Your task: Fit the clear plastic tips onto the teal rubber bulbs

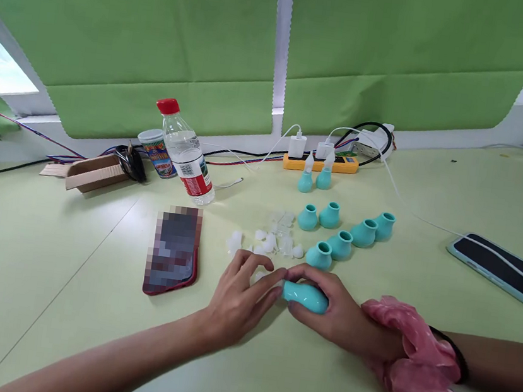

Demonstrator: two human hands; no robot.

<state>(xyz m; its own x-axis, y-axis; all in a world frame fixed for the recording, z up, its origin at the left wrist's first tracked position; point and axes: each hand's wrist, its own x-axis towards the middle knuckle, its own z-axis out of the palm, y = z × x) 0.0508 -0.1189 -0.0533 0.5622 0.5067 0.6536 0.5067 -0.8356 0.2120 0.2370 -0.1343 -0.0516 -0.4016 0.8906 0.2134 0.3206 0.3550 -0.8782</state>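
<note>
My right hand [331,303] is closed around a glossy teal squeeze bulb [306,297], which lies on its side just above the table with its neck toward the left. At that neck my left hand [244,292] pinches with thumb and forefinger. A bit of translucent nozzle [259,276] shows among the left fingers; the rest of it is covered. Several teal bulbs [364,233] stand upright just beyond, their mouths uncovered. Farther back, two teal bulbs [306,181] carry clear nozzles. Loose translucent nozzles and small white caps [269,243] lie scattered beyond my left hand.
A red-cased phone [173,252] lies left, a teal-cased phone [509,271] right. Behind stand a red-capped water bottle [191,165], a printed cup [159,153], an open cardboard box [97,172] and a yellow power strip [346,165] with cables. A pink scrunchie [418,355] circles my right wrist.
</note>
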